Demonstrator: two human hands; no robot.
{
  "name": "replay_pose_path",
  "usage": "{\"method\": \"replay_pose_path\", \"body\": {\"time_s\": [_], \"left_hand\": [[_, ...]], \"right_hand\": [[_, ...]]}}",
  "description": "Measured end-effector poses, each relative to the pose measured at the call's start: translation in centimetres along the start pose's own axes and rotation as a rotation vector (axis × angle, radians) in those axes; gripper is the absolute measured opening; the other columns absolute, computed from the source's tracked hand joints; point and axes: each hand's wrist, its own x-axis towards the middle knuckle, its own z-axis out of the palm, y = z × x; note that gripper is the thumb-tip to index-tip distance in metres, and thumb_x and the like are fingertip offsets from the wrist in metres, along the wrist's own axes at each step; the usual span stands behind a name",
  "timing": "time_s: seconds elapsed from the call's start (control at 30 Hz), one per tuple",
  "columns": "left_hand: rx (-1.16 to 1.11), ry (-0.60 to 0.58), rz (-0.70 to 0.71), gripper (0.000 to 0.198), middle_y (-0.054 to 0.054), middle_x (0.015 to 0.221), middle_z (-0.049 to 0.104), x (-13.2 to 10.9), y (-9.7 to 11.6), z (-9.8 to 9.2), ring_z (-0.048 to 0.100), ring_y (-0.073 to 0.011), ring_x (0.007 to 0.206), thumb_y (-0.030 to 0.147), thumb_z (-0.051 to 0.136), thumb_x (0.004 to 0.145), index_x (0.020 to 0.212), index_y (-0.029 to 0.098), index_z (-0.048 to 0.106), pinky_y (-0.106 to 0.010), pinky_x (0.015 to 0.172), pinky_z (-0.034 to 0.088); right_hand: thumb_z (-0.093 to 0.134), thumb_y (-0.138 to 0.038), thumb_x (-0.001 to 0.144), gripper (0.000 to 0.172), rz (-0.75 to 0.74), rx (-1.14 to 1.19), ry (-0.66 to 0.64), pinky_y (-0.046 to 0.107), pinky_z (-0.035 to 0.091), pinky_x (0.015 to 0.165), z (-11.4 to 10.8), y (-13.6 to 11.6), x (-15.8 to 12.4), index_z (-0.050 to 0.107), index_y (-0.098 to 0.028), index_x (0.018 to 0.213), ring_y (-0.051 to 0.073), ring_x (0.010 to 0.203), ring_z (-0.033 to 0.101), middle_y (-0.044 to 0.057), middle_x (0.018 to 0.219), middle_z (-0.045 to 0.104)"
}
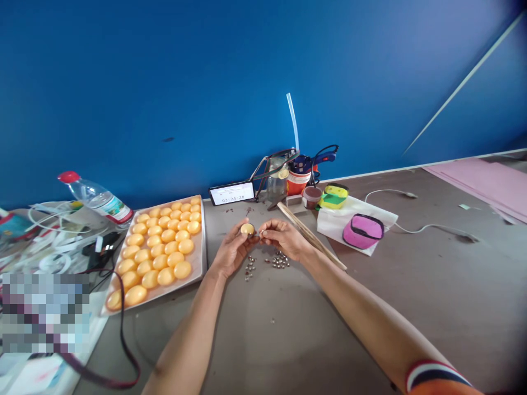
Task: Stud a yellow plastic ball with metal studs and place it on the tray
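Observation:
Between the thumb and fingers of my left hand (233, 248) is a small round yellow domed piece (247, 229), its pale face turned up. Close beside it, the fingertips of my right hand (284, 237) are pinched together at the piece's right edge. Whatever they grip is too small to name. Below the hands, small shiny metal beads (280, 260) lie loose on the grey table, with a smaller cluster (249, 269) to their left. A white tray (197, 277) left of my hands carries rows of glossy yellow domes (157, 249).
Behind my hands stand a phone showing a timer (231, 193), a glass jar (276, 184) and an orange cup of tools (298, 182). Wooden sticks (313, 236), a pink case (363, 231) and a yellow-green case (334, 196) lie right. A bottle (99, 200) leans over clutter at left.

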Motion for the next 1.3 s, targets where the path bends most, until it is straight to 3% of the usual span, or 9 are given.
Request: {"method": "replay_pose_path", "body": {"time_s": [0.23, 0.5, 1.3], "left_hand": [[0.035, 0.004, -0.037, 0.050, -0.003, 0.095, 0.065, -0.1, 0.1, -0.2, 0.065, -0.0156, 0.080, 0.021, 0.071, 0.071, 0.117, 0.022, 0.052, -0.034, 0.085, 0.045], [0.090, 0.017, -0.059, 0.046, -0.004, 0.093, 0.064, -0.2, 0.1, 0.1, 0.065, -0.0156, 0.077, 0.023, 0.071, 0.071, 0.113, 0.019, 0.053, -0.032, 0.082, 0.047], [0.221, 0.011, -0.013, 0.045, -0.005, 0.100, 0.063, -0.3, -0.4, 0.6, 0.063, -0.0206, 0.086, 0.030, 0.070, 0.071, 0.111, 0.019, 0.054, -0.041, 0.087, 0.046]], "right_hand": [[0.067, -0.027, 0.064, 0.016, -0.044, -0.200, 0.089, 0.024, 0.035, 0.060, -0.2, 0.7, 0.3, 0.057, -0.016, 0.073, 0.008, 0.056, 0.046, -0.005, 0.060, 0.053], [0.059, -0.027, 0.067, 0.013, -0.056, -0.340, 0.097, 0.024, 0.035, 0.063, 0.1, 0.6, 0.3, 0.056, -0.017, 0.074, 0.008, 0.060, 0.044, -0.005, 0.064, 0.051], [0.051, -0.025, 0.070, 0.009, -0.108, -0.638, 0.129, 0.023, 0.037, 0.058, 0.1, 1.3, 0.3, 0.056, -0.018, 0.072, 0.010, 0.057, 0.045, -0.004, 0.061, 0.052]]}}
